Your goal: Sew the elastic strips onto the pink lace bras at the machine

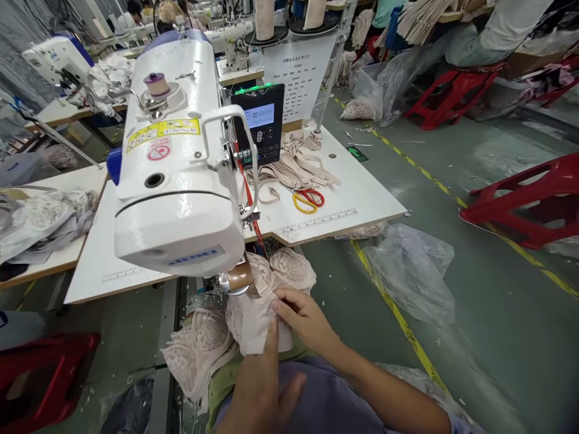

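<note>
A beige lace bra [294, 269] hangs under the needle end of a white sewing machine [181, 150], its cups partly at the machine's arm and its lower part over my lap. My right hand [310, 319] pinches the edge of the bra between thumb and fingers. Close below it, my left hand [260, 380] has its index finger stretched up along the smooth fabric and its thumb spread aside; its other fingers are hidden. Left of the machine's arm, more beige lace bra pieces [199, 343] lie in a heap beside my lap.
On the white tabletop [362, 193] lie red and yellow-handled scissors [308, 200] and a pile of beige straps [298, 166]. A control panel [260, 123] stands behind. Red stools [529, 199] and a plastic bag [411, 271] are on the floor to the right.
</note>
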`<state>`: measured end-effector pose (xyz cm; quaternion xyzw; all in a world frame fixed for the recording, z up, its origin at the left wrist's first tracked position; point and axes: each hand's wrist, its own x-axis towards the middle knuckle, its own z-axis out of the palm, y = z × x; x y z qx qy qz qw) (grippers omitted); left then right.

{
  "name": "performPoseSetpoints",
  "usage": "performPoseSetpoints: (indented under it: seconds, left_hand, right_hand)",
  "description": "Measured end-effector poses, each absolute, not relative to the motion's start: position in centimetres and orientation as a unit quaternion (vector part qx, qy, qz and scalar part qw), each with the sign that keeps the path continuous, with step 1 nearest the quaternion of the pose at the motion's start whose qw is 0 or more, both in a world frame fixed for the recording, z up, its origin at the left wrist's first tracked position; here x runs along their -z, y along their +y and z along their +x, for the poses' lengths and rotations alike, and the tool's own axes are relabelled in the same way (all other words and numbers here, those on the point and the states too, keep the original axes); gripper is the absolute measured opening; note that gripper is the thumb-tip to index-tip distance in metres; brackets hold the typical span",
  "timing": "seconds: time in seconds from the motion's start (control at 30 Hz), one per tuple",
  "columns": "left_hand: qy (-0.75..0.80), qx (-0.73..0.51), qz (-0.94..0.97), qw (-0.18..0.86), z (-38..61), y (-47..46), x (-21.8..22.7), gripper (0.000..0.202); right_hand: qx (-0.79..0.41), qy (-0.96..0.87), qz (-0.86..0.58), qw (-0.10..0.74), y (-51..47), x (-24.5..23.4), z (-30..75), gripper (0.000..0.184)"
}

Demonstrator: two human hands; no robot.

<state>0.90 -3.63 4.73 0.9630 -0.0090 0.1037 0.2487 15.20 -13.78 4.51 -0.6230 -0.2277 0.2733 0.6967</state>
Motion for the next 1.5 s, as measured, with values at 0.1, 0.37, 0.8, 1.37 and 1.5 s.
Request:
performPoseSetpoints:
  seconds: [0.1, 0.37, 0.8, 1.37, 1.5]
  left_hand:
    - [-0.018, -0.091, 0.932, 0.351, 0.9, -2.3, -6.0, 0.063]
    - [-0.094, -0.151, 0.933, 0.314, 3.5, 1.7, -9.9, 0.059]
    - [-0.211, -0.314, 0.911, 0.167, 3.3, 2.7, -7.4, 0.019]
    - [-0.211, -0.314, 0.909, 0.174, 2.6, 3.3, -7.1, 0.022]
    - [-0.069, -0.3, 0.916, 0.256, 1.5, 2.3, -5.5, 0.037]
  right_hand:
    - [-0.277, -0.23, -0.642, 0.676, -14.1, -4.7, 15.3, 0.025]
    - [-0.295, -0.324, -0.688, 0.579, -14.6, -6.5, 15.7, 0.014]
    - [0.133, -0.568, -0.694, 0.421, -15.7, -6.4, 14.3, 0.013]
    - [-0.036, -0.543, -0.716, 0.438, -15.8, -5.6, 14.1, 0.019]
    - [-0.214, -0.413, -0.724, 0.509, -15.4, -5.8, 14.4, 0.016]
